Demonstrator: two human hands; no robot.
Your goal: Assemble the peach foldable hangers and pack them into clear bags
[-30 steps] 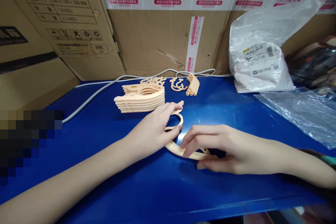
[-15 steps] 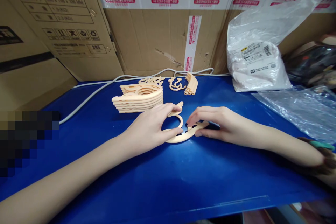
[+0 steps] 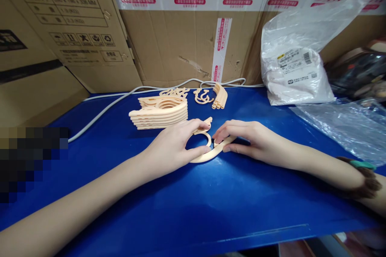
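Note:
A beige plastic clothes hanger, with a round loop and a curved arm, lies low over the blue table between my hands. My left hand grips its left side, thumb inside the loop and fingers over the far edge. Its far end pokes out past my left fingertips. My right hand pinches the right arm between thumb and fingers; part of that arm is hidden under them. Just beyond my left hand is a neat stack of matching hanger pieces.
Behind the stack lie loose beige hooks and a bundle of curved beige pieces. A white cable runs along the back of the blue table. Cardboard boxes wall the rear. A white plastic bag stands right, beside clear film.
My right hand has shifted slightly left and away from me, tilting the hanger's right arm a little with it. My left hand stays almost in place.

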